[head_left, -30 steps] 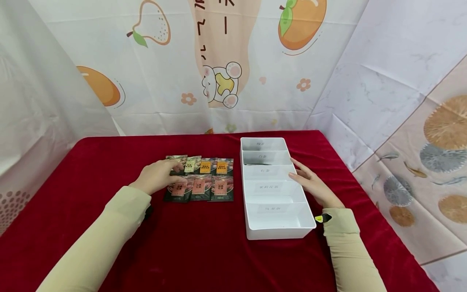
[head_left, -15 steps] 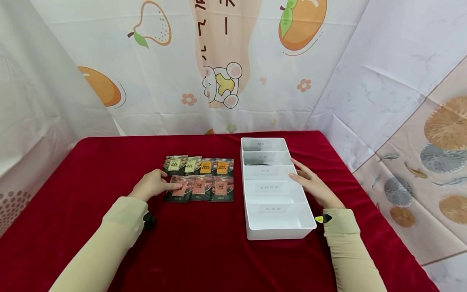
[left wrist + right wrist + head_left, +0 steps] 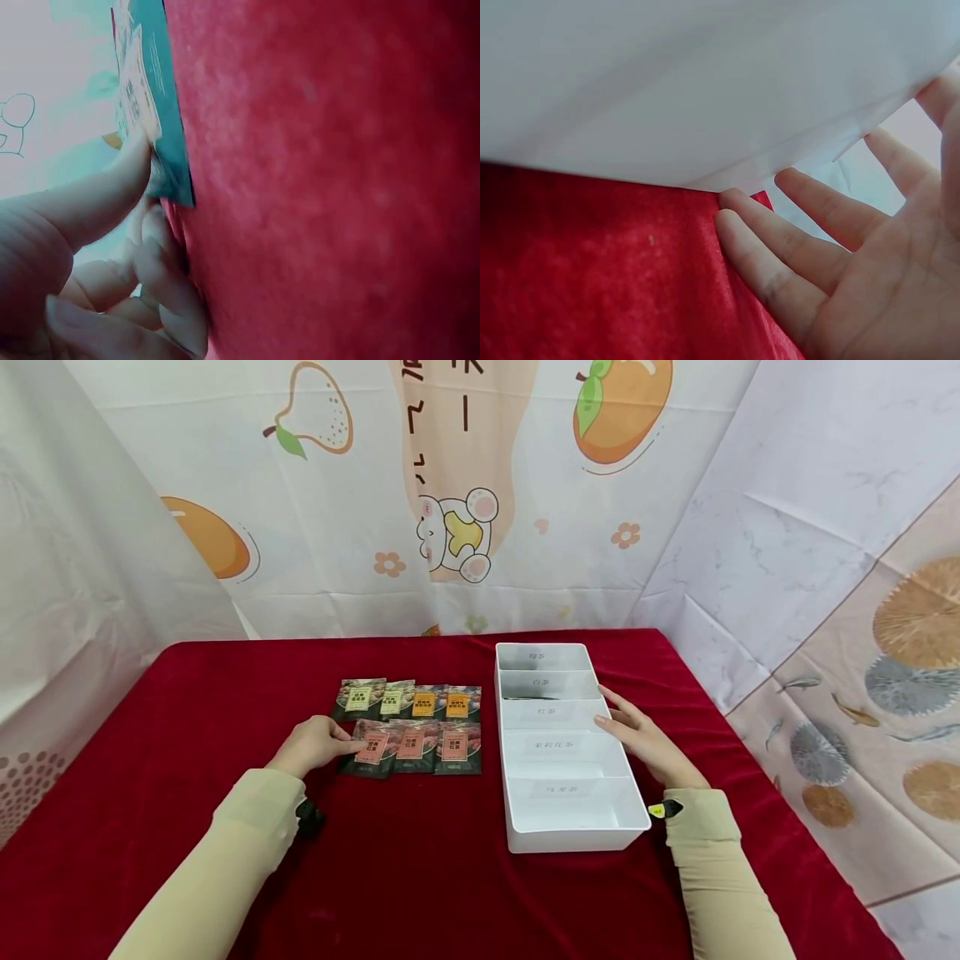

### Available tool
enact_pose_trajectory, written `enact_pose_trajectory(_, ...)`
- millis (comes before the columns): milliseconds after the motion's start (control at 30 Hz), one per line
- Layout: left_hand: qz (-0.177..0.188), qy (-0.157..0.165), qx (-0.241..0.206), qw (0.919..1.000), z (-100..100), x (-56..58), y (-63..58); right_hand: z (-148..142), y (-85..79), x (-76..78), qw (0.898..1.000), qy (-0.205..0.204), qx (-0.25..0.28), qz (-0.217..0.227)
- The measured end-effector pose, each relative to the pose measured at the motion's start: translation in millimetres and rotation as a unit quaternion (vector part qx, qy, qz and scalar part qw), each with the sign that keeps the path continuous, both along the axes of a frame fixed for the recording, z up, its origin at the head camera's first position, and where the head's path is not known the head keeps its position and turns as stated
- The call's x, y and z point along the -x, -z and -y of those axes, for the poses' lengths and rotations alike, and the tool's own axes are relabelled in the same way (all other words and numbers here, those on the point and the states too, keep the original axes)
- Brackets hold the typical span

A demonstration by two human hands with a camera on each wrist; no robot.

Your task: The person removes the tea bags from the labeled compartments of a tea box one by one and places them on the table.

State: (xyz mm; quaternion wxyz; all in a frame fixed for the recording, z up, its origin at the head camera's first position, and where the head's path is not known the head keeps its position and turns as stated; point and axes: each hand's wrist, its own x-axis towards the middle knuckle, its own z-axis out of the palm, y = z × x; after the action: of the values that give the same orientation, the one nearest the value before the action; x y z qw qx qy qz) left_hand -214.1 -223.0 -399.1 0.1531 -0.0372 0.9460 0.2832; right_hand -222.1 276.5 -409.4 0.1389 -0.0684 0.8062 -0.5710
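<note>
My left hand (image 3: 309, 745) pinches the left corner of the leftmost pink-labelled sachet (image 3: 381, 753) in the front row. In the left wrist view, the thumb lies on the face of this dark sachet (image 3: 166, 82) and curled fingers reach its underside edge. Two more pink-labelled sachets lie to its right. Behind them is a row of green-labelled sachets (image 3: 358, 696) and orange-labelled sachets (image 3: 459, 702). My right hand (image 3: 645, 739) rests with spread fingers against the right side of a white divided box (image 3: 577, 841); its fingertips touch the wall in the right wrist view.
A red velvet cloth (image 3: 405, 868) covers the table. The box has several labelled compartments, and something flat and dark lies in the second from the back. A printed white curtain (image 3: 315, 543) hangs behind the table, and a marble-patterned sheet (image 3: 772, 543) hangs to the right.
My left hand has drawn back from the green-labelled sachets toward the front row and now pinches the leftmost pink-labelled sachet, which has tilted slightly. The right hand and box have stayed put.
</note>
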Motion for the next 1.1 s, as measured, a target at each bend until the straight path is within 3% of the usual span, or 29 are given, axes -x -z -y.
enact_pose_trajectory(167, -0.006, -0.013, -0.002, 0.9999, 2.4, -1.1, 0.4, 0.5, -0.3, -0.2, 1.000, 0.000, 0.000, 0.002)
enact_pose_trajectory(433, 0.006, 0.007, 0.005, 1.0000, 0.5, -2.4, -0.3, 0.8, 0.3, 0.2, 1.000, -0.002, 0.001, 0.001)
enact_pose_trajectory(667, 0.003, 0.003, -0.001, 1.0000, -0.6, -2.3, 2.1, 1.6, 0.6, 0.2, 1.000, 0.003, 0.000, 0.005)
enact_pose_trajectory(1100, -0.007, -0.005, 0.008, 0.9999, 14.3, -4.5, -2.0, 1.4, -1.2, -0.8, 1.000, 0.005, -0.003, 0.008)
